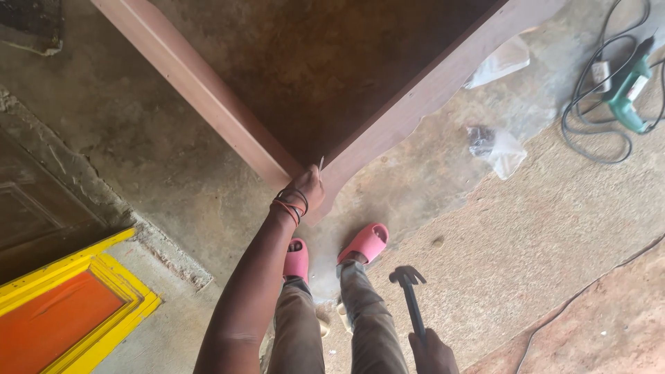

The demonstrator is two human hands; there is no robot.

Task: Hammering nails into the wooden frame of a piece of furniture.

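Observation:
My left hand pinches a thin nail upright against the near corner of a reddish-brown wooden frame, where its two boards meet. Red and black bands circle that wrist. My right hand hangs low at the bottom edge, closed round the handle of a black claw hammer whose head points up and away from the frame. My feet in pink slippers stand just below the corner.
A green power drill with a coiled black cable lies on the floor at the upper right. Two clear plastic bags lie near the frame's right board. A yellow-and-orange panel lies at the lower left.

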